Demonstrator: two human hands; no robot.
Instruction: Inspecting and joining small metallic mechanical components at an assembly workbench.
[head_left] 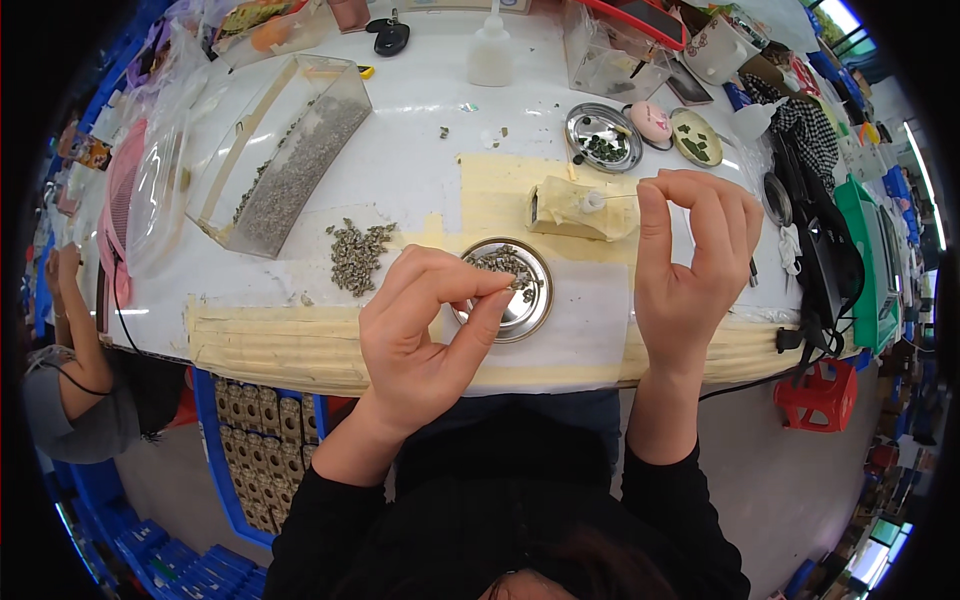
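My left hand (425, 325) is closed in a pinch over a round metal dish (520, 322), holding a tiny grey-green metal part (515, 284) between thumb and forefinger. More such small parts (500, 262) lie in the dish. My right hand (697, 265) is raised to the right, thumb and forefinger pinching a thin needle-like stick (622, 196). Its far end meets a small white piece (592, 201) on top of a block wrapped in yellowish tape (570, 222). A loose pile of small parts (355, 257) lies left of the dish.
A clear box of small parts (310, 150) stands at the left. Behind are a white squeeze bottle (491, 55), a metal dish with dark pieces (604, 138) and a shallow round dish (697, 138). A black bag (820, 240) lies right. Another person's arm (75, 315) shows at far left.
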